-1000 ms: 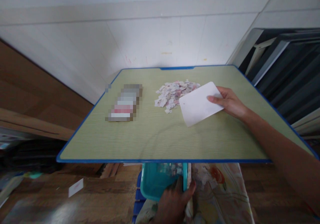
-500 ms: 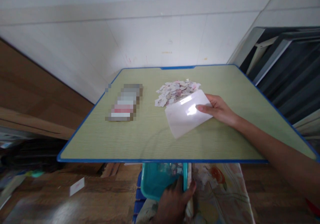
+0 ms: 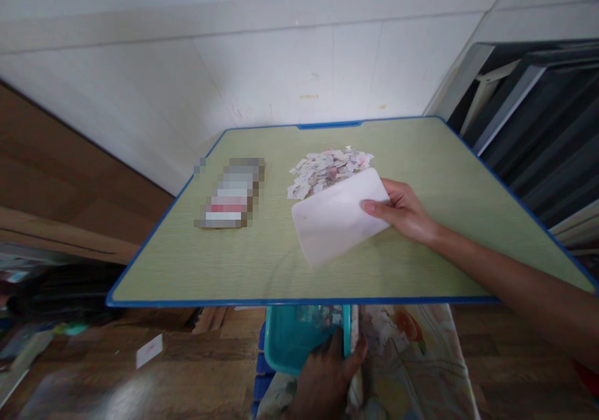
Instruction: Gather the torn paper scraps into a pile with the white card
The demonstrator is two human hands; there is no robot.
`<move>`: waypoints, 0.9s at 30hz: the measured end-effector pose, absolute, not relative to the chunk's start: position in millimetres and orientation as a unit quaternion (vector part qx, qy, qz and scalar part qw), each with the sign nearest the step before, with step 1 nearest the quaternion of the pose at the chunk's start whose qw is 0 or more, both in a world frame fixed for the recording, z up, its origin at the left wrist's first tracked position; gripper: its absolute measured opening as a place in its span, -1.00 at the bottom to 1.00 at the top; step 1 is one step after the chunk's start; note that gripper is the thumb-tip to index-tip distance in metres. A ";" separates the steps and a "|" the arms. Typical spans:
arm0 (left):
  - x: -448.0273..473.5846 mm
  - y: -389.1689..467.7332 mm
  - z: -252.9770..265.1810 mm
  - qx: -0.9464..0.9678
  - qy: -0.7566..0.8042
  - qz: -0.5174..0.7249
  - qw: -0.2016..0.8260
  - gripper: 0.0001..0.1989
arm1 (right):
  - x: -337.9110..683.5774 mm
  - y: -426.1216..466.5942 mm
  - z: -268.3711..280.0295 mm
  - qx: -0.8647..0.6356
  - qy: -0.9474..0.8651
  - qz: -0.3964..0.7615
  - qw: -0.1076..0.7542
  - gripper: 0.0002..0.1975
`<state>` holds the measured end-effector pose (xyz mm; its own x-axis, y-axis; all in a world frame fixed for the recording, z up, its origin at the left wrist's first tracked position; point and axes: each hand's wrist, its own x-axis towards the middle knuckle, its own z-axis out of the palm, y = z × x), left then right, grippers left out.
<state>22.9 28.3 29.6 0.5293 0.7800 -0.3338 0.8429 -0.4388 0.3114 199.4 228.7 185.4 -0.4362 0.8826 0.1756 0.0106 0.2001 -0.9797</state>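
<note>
My right hand (image 3: 397, 211) grips a blank white card (image 3: 337, 223) with rounded corners by its right end, thumb on top. The card tilts over the table, in front of a loose pile of small paper scraps (image 3: 318, 167), and covers the pile's near edge. Below the table's front edge, my left hand (image 3: 322, 376) holds the right rim of a teal plastic tray (image 3: 281, 345), with the rim between thumb and fingers. Small clear or pale pieces lie at the tray's far end, partly hidden under the table.
A pixelated flat rectangular object (image 3: 231, 195) lies on the left of the green table (image 3: 262, 270), which has a blue edge. Dark panels (image 3: 538, 108) lean at the right by a white wall (image 3: 281, 70). A printed cloth (image 3: 412, 364) and a paper slip (image 3: 150, 350) are below.
My right hand has tilted the card and moved it slightly left, so its bright reflection is gone. My left hand stays at the tray. The view has shifted slightly.
</note>
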 end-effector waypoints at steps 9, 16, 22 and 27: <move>24.0 30.6 29.5 0.846 0.479 -0.070 0.224 -0.18 | 195.7 228.5 184.9 -0.283 -0.685 0.570 0.354 -0.79; 23.6 30.5 32.4 0.850 0.471 -0.073 0.224 -0.20 | 205.0 235.1 184.7 -0.321 -0.634 0.568 0.416 -0.83; 23.1 31.3 34.1 0.847 0.475 -0.062 0.230 -0.22 | 209.3 244.0 179.7 -0.348 -0.651 0.547 0.394 -0.80; 22.9 30.5 28.6 0.846 0.477 -0.059 0.231 -0.21 | 205.9 241.3 183.0 -0.336 -0.688 0.531 0.362 -0.82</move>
